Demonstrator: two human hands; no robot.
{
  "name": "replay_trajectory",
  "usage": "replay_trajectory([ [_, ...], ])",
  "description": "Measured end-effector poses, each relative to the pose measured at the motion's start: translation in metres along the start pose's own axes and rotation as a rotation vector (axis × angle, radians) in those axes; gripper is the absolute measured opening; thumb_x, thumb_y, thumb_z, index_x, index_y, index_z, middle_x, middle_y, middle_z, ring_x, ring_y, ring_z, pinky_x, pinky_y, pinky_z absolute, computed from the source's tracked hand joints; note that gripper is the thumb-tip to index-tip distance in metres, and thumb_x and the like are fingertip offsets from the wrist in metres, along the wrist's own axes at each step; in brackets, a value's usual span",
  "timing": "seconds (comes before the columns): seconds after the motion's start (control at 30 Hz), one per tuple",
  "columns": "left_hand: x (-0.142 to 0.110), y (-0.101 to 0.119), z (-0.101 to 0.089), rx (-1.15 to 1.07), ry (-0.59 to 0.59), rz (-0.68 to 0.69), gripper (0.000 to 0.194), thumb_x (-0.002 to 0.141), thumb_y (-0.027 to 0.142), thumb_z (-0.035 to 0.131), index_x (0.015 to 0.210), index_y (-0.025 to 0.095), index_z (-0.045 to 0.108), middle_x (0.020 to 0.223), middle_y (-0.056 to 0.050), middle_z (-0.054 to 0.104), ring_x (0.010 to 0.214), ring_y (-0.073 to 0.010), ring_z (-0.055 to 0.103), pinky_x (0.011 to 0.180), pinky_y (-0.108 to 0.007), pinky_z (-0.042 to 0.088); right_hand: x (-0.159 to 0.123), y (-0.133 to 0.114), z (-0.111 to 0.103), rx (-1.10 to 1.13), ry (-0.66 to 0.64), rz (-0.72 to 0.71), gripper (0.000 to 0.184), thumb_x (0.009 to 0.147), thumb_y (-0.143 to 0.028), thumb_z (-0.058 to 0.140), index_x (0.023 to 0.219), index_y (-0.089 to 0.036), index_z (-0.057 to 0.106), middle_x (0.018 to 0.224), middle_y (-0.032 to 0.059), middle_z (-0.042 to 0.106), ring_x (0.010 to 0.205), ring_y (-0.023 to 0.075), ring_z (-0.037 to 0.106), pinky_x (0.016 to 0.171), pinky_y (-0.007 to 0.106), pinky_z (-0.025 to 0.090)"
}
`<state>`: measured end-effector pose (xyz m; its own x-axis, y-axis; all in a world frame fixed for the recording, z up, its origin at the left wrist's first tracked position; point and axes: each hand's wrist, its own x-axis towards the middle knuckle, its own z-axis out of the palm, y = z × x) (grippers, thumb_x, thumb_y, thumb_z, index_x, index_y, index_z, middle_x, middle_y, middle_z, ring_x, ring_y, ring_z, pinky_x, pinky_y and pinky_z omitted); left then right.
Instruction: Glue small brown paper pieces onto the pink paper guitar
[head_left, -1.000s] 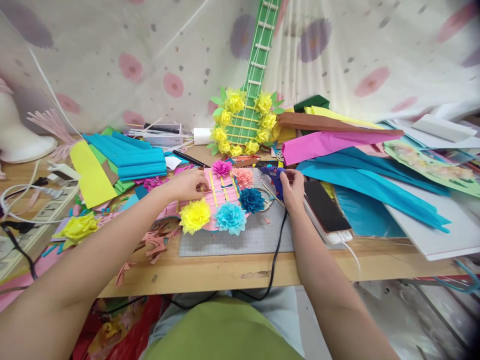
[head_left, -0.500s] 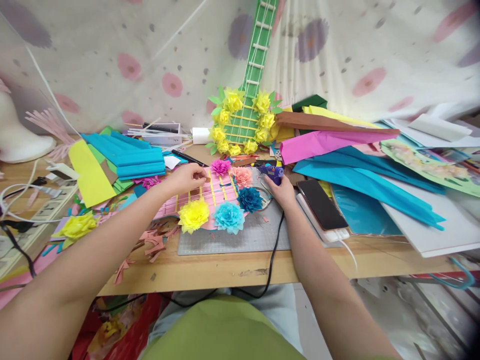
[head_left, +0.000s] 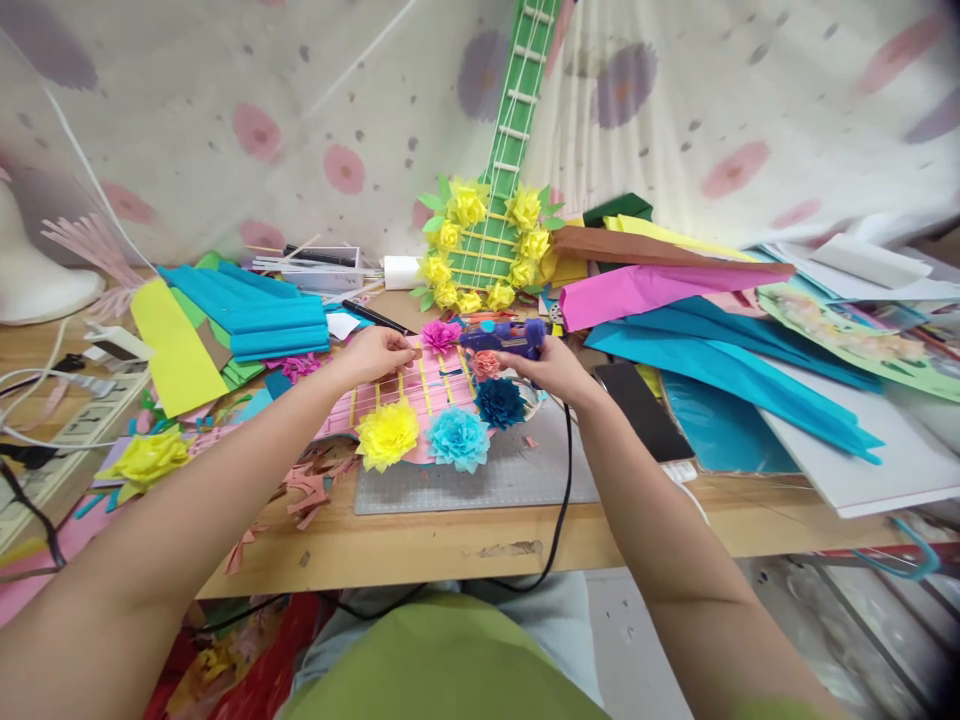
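My right hand [head_left: 553, 370] is closed around a blue-purple hot glue gun [head_left: 517, 338], with its nozzle pointing left beside the magenta paper flower [head_left: 441, 336]. The fingers of my left hand [head_left: 382, 355] are pinched together over the pink paper guitar [head_left: 420, 385]; what they hold is too small to make out. Around the guitar's body sit a yellow paper flower [head_left: 388, 436], a light blue one [head_left: 458, 440], a dark blue one [head_left: 500, 402] and a coral one [head_left: 486, 364], the last partly behind my right hand. Yellow strips cross the guitar's strings.
A grey cutting mat [head_left: 480, 490] lies under the guitar. Behind it leans a green guitar [head_left: 487, 240] ringed with yellow flowers. Crepe paper [head_left: 720, 350] and a phone [head_left: 641, 408] are on the right. Paper scraps [head_left: 307, 490] and a power strip [head_left: 82, 430] lie left. The gun's black cord [head_left: 562, 500] hangs over the table edge.
My right hand has raised the glue gun and brought it left over the coral flower, its nozzle now near the magenta flower. My left hand has hardly moved.
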<state>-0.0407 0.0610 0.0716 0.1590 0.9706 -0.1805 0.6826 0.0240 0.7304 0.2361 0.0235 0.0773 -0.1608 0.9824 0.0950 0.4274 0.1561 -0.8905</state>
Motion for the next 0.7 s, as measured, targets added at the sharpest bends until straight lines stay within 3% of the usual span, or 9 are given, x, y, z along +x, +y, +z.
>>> replay_trajectory([
  [0.23,-0.007,0.017,-0.001,-0.055,-0.032,-0.096,0.03,0.066,0.046,0.069,0.075,0.017,0.067,0.064,-0.005,0.069,0.04,-0.0108,0.05,0.039,-0.025,0.034,0.007,-0.015,0.015,-0.197,-0.103,-0.054,0.035,0.071,-0.053,0.066,0.077,-0.018,0.068,0.073,0.0045,0.07,0.072,0.0191,0.063,0.067,0.03,0.047],
  [0.37,-0.007,0.02,-0.001,-0.08,-0.03,-0.127,0.031,0.065,0.047,0.071,0.075,0.017,0.067,0.07,-0.006,0.071,0.041,-0.0104,0.051,0.038,-0.024,0.032,0.009,-0.015,0.018,-0.22,-0.101,-0.047,0.036,0.073,-0.054,0.065,0.07,-0.018,0.066,0.071,0.0042,0.069,0.07,0.0185,0.062,0.065,0.029,0.046],
  [0.7,-0.006,0.023,-0.001,-0.062,-0.048,-0.134,0.029,0.068,0.043,0.071,0.074,0.015,0.067,0.073,-0.006,0.07,0.04,-0.0082,0.049,0.037,-0.022,0.031,0.013,-0.01,0.02,-0.193,-0.121,-0.065,0.035,0.074,-0.051,0.066,0.077,-0.017,0.067,0.07,0.0041,0.069,0.067,0.0168,0.062,0.065,0.028,0.045],
])
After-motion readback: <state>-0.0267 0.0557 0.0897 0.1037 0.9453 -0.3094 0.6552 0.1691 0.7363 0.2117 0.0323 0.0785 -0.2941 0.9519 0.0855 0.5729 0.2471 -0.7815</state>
